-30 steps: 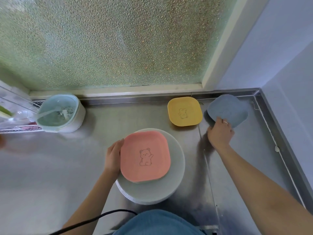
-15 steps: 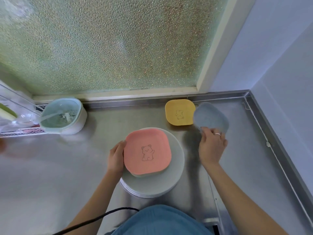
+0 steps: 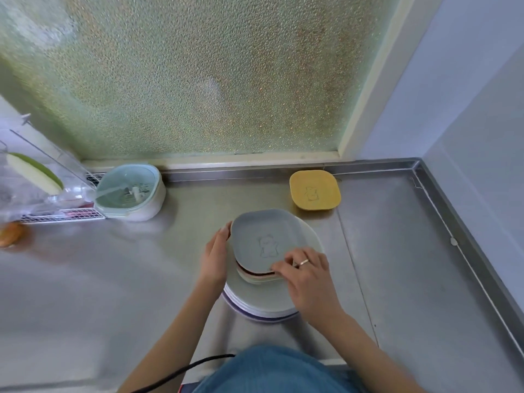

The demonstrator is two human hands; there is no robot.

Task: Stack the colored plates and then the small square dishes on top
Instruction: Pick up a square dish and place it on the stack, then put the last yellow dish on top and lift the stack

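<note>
We look down from a head-worn camera at a stainless steel table set in a corner below a frosted glass window. Near the middle stands a stack of round plates, pale on top with a purple rim showing at the bottom. On that stack lie the small square dishes: a grey-blue dish with a bear outline sits uppermost, tilted slightly, and just under it we see the edge of a pink dish. Our right hand, wearing a ring, pinches the near edge of the grey-blue dish with thumb and fingertips. Our left hand is open and curved, its fingers pressed against the left side of the square dishes. A yellow square dish, also with a bear, lies alone on the table farther back, near the window ledge and apart from the stack. To the left sits a mint-green strainer basket beside a wire rack. A black cable crosses the bottom of the view.
</note>
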